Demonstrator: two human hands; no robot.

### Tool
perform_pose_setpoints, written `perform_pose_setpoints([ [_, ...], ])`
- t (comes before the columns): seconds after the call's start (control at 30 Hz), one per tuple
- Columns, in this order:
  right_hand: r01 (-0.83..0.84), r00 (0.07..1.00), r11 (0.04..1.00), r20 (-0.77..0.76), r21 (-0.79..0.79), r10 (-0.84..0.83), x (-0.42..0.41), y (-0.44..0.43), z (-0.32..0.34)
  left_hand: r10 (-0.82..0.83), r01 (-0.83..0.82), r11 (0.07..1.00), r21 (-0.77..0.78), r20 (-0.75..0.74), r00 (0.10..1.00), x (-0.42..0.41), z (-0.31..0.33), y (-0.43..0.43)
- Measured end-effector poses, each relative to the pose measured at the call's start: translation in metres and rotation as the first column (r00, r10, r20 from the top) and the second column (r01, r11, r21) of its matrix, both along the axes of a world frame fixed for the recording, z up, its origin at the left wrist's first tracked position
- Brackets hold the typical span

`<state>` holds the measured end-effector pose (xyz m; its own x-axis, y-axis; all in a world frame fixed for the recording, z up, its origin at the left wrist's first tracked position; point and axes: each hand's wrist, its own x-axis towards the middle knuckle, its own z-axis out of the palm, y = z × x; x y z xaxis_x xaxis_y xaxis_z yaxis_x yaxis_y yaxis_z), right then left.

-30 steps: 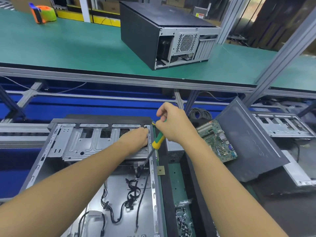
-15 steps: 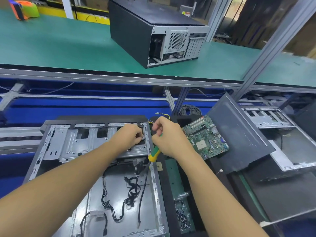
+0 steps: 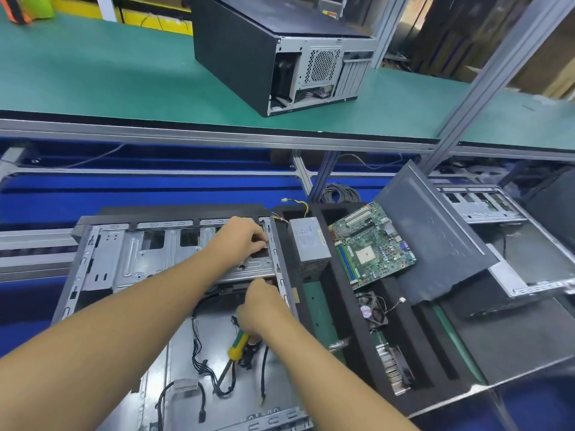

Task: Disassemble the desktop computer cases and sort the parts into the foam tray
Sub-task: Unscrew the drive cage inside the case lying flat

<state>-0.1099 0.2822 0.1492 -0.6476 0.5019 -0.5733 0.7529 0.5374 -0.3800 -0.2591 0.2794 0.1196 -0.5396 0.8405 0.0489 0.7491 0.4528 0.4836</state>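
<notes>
An opened computer case lies flat in front of me, its metal drive cage across the far end and black cables loose on the floor. My left hand grips the right end of the drive cage. Below the cage edge, my right hand holds a yellow-green screwdriver with the shaft pointing down toward me. Right of the case sits the black foam tray holding a grey power supply, a green motherboard, a small fan and a heatsink.
A dark side panel leans over the tray's right side. Another opened chassis lies at right. A closed black case stands on the green bench beyond. An aluminium post rises at right.
My right hand has dropped from above the cage's right corner to below its near edge, turning the screwdriver so its shaft points toward me. The left hand stays on the cage. The power supply now shows.
</notes>
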Motion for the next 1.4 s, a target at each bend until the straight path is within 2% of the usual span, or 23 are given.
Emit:
perform_pose_setpoints([
  [0.17, 0.072, 0.997, 0.996, -0.030, 0.052, -0.070, 0.009, -0.008, -0.024, 0.009, -0.010, 0.995, -0.095, -0.017, 1.000, 0.007, 0.010, 0.008],
  [0.33, -0.021, 0.997, 0.971, -0.065, 0.239, 0.038, 0.017, -0.016, -0.034, 0.027, -0.045, 0.975, -0.220, -0.082, 0.996, 0.016, 0.013, 0.009],
  [0.43, -0.049, 0.996, 0.965, -0.063, 0.257, 0.067, 0.021, -0.016, -0.034, 0.026, -0.042, 0.976, -0.213, -0.080, 0.996, 0.018, 0.010, 0.009],
  [0.5, -0.057, 0.994, 0.962, -0.071, 0.265, 0.079, 0.022, -0.016, -0.033, 0.045, -0.051, 0.985, -0.164, -0.039, 0.998, 0.018, 0.008, 0.009],
  [0.6, -0.059, 0.993, 0.964, -0.083, 0.258, 0.083, 0.022, -0.015, -0.033, 0.141, -0.141, 0.990, -0.005, 0.104, 0.985, 0.012, 0.004, 0.003],
  [0.73, -0.093, 0.989, 0.964, -0.085, 0.250, 0.118, 0.021, -0.012, -0.028, 0.221, -0.277, 0.938, 0.208, 0.259, 0.940, 0.008, 0.003, -0.008],
  [0.83, -0.073, 0.981, 0.970, -0.157, 0.232, 0.111, 0.022, 0.000, -0.008, 0.122, -0.248, 0.907, 0.340, 0.350, 0.929, 0.017, 0.012, -0.005],
  [0.97, 0.087, 0.923, 0.969, -0.386, 0.231, 0.009, 0.032, 0.046, 0.033, -0.103, -0.120, 0.899, 0.422, 0.469, 0.877, 0.033, 0.029, 0.007],
  [1.03, 0.172, 0.880, 0.964, -0.472, 0.202, -0.058, 0.040, 0.073, 0.052, -0.122, -0.117, 0.889, 0.442, 0.476, 0.871, 0.039, 0.036, 0.013],
  [1.17, 0.283, 0.838, 0.946, -0.522, 0.160, -0.162, 0.067, 0.126, 0.077, -0.178, -0.124, 0.868, 0.480, 0.534, 0.826, 0.063, 0.049, 0.035],
  [1.23, 0.349, 0.807, 0.925, -0.549, 0.151, -0.215, 0.083, 0.150, 0.086, -0.215, -0.051, 0.893, 0.446, 0.524, 0.824, 0.078, 0.055, 0.050],
  [1.3, 0.425, 0.776, 0.889, -0.573, 0.170, -0.261, 0.103, 0.169, 0.095, -0.265, 0.109, 0.936, 0.335, 0.465, 0.845, 0.094, 0.055, 0.066],
  [1.4, 0.494, 0.762, 0.833, -0.585, 0.249, -0.277, 0.130, 0.191, 0.098, -0.356, 0.373, 0.928, 0.008, 0.313, 0.880, 0.126, 0.041, 0.091],
])
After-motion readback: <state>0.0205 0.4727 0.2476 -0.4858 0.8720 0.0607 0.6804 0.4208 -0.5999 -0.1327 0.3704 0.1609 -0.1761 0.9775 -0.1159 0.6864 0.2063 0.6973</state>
